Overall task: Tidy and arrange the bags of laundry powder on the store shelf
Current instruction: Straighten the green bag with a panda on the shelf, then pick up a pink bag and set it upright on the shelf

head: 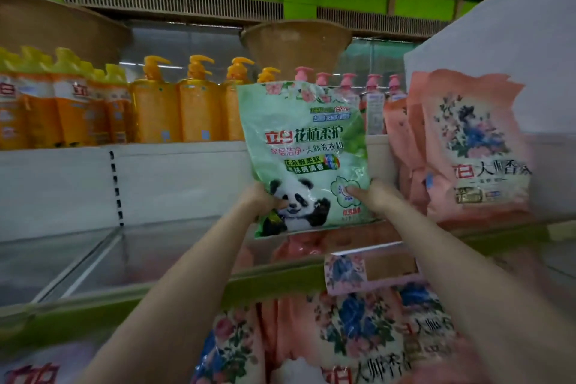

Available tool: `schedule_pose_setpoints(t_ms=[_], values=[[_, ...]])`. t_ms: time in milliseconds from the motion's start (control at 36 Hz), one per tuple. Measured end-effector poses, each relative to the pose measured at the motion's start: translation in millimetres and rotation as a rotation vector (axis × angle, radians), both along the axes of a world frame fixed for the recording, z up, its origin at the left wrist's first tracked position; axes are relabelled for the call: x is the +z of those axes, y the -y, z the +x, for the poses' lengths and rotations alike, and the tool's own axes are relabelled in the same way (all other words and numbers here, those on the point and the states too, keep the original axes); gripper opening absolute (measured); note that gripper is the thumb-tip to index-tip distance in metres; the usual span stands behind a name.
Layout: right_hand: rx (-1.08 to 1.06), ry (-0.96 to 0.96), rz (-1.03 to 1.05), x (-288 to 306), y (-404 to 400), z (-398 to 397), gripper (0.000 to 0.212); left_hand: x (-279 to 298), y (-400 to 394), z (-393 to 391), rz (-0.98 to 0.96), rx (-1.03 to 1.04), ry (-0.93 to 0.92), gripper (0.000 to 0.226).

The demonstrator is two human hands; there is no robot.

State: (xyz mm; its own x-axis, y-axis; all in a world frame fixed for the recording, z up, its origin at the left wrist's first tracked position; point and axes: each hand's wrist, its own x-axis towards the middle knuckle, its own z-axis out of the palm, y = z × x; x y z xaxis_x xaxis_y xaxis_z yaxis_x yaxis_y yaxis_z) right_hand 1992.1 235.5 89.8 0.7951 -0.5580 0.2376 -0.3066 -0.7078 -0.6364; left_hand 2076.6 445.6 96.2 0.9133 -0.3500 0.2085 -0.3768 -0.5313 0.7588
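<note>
The pale green plastic bag of laundry powder with a panda printed on the front [304,156] was held upright, facing out, above the shelf edge. Just to its right stood a row of pink floral plastic bags [467,150], with more pink floral bags [343,330] on the shelf below.

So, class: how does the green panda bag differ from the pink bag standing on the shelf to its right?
The green panda bag is held up by both hands; the pink bag stands on the shelf. The green panda bag shows a panda, the pink bag blue flowers. Both are upright, fronts facing out.
</note>
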Motion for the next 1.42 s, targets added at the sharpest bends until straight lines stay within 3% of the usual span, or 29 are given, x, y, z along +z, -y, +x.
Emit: schedule_pose_setpoints(t_ms=[56,139,194,250,361,500,833,1111,1306,1417], values=[[-0.140,0.017,-0.070,-2.5,-10.1,-3.6,0.075,-4.3,0.3,-2.4,-0.025,0.050,0.070,0.061],[-0.255,0.061,-0.277,1.0,-27.6,-11.2,0.037,-10.4,-1.3,2.3,0.071,0.076,0.138,0.047],[-0.239,0.036,-0.398,7.2,-38.5,-12.4,0.026,-2.8,-9.4,-18.9,0.122,0.046,0.143,0.033],[-0.159,0.021,-0.479,13.5,-51.7,-13.0,0.029,3.3,-21.9,-31.5,0.284,0.058,0.124,0.020],[0.057,0.056,-0.601,25.0,-89.8,-10.7,0.034,17.7,-53.5,-26.1,0.368,0.187,0.206,0.047],[0.331,0.041,-0.762,32.2,-148.8,1.8,0.045,38.0,-109.0,-27.6,0.541,0.289,0.368,0.050],[0.600,0.037,-0.702,31.8,-269.9,43.7,0.053,42.9,-252.2,-45.4,0.650,0.575,0.306,0.056],[0.835,0.113,-0.677,27.5,-386.1,56.9,0.051,26.8,-368.8,-85.2,0.657,0.849,0.204,0.046],[0.958,0.140,-0.656,25.2,-468.4,65.5,0.051,15.4,-448.5,-100.0,0.592,0.988,0.126,0.069],[0.992,0.172,-0.680,23.9,-513.1,69.3,0.050,12.9,-491.1,-104.9,0.599,1.036,0.054,0.050]])
